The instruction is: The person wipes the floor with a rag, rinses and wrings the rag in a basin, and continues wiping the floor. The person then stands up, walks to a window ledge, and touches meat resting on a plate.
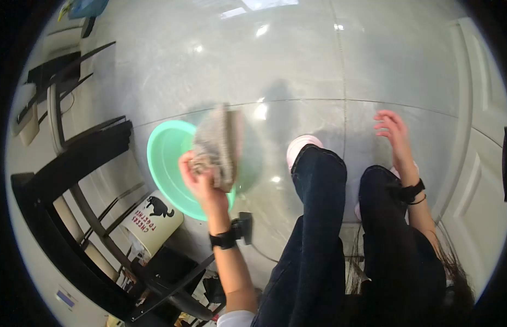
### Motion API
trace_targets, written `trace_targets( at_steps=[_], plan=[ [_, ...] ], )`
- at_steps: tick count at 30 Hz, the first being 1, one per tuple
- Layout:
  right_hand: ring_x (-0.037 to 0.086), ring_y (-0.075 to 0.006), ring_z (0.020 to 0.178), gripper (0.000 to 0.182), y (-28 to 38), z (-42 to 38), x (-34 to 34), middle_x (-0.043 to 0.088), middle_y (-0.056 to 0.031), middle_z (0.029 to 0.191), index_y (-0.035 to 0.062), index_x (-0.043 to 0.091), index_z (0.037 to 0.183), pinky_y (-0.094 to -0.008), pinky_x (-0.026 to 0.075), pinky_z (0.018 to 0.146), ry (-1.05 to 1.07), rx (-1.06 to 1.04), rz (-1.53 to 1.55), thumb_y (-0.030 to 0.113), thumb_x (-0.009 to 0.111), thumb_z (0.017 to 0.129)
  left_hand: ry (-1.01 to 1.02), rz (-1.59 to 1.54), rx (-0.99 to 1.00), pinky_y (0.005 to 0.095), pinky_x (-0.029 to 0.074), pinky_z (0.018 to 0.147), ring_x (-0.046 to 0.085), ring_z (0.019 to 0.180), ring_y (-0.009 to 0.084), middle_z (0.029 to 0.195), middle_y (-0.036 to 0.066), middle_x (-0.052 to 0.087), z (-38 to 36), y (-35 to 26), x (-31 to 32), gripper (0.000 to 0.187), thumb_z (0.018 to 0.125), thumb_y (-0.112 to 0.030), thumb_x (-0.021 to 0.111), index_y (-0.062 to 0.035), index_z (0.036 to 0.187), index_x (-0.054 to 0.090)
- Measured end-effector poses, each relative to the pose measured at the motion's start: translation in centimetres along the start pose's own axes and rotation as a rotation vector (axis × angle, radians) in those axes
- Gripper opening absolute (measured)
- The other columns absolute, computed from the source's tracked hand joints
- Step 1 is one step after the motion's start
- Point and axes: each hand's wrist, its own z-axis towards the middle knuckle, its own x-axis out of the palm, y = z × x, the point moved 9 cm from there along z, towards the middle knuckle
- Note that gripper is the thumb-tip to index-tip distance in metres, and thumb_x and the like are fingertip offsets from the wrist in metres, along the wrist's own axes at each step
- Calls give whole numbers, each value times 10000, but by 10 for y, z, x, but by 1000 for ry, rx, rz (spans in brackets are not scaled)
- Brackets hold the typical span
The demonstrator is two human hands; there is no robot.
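Left hand [202,177] fingers closed around a grey, nubby folded cloth [218,144], held up over the round mint-green plastic basin [166,150] that sits on the floor. Right hand [394,133] empty, fingers spread loosely, out in the air to the side. Just beside the basin, a white cylindrical bin [154,220] with a black cat figure and red lettering, readable as "CHEERS TOGETHER". Floor [297,60]: glossy pale grey tiles, ceiling lights reflected. Dark chair frames [74,163] at left; white panelled door [485,109] at right.
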Motion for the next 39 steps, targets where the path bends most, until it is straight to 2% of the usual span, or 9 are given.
trace_targets(
  at_steps=[5,10,13,16,19,22,31,37,39],
  plan=[
    [593,-94,864,247,-11,-1,-19,643,-43,1019,64,618,1126,-251,480,762,-61,17,-34,243,540,974,-170,-49,-111,295,482,847,557,963,173,1052,44,551,40,4,-125,313,825,-102,532,-74,1136,515],
    [591,-90,850,230,-16,7,-4,641,-36,989,58,613,1120,-243,474,752,-14,37,-63,216,539,969,-220,132,-295,307,511,804,591,943,177,1106,65,573,73,114,-196,268,911,-222,644,-37,1074,539],
    [591,-90,843,220,-21,3,4,641,-34,985,56,609,1117,-238,471,746,4,58,-106,196,536,964,-302,284,-164,317,521,830,568,1047,211,1155,104,554,77,140,-177,410,880,-219,700,-12,1186,522],
    [592,-91,838,219,-32,-3,1,641,-34,981,54,605,1119,-234,469,742,-4,86,-117,187,535,960,20,543,-352,404,493,938,501,1212,300,1287,194,509,73,157,-132,619,816,-212,766,2,1317,472],
    [593,-95,834,222,-37,0,-1,641,-34,975,52,604,1122,-234,469,739,-13,77,-116,186,535,959,154,933,262,474,410,1042,390,1337,371,1404,256,430,90,150,-124,751,751,-199,802,-21,1387,445],
    [593,-98,829,222,-41,0,0,640,-35,968,52,604,1121,-237,470,733,-12,75,-125,184,531,958,226,938,275,494,343,1088,382,1344,417,1447,257,402,92,167,-118,755,726,-187,804,-45,1381,458],
    [592,-98,818,218,-52,3,3,639,-35,951,51,606,1109,-241,473,727,18,98,-104,184,518,960,285,1276,100,486,489,840,534,1090,404,1239,195,543,73,167,-77,506,763,-89,703,-29,1238,538],
    [593,-95,804,221,-56,5,3,642,-34,943,47,612,1113,-239,475,729,30,95,-93,179,511,967,472,1393,335,429,498,807,569,1072,342,1218,200,563,57,168,-60,377,821,-92,640,-24,1185,568],
    [594,-93,799,223,-57,6,2,643,-33,938,45,614,1114,-238,476,731,23,95,-90,181,514,968,272,1108,-91,388,479,858,575,1096,292,1242,191,564,68,179,-87,373,843,-130,628,-38,1198,566]
  ],
)
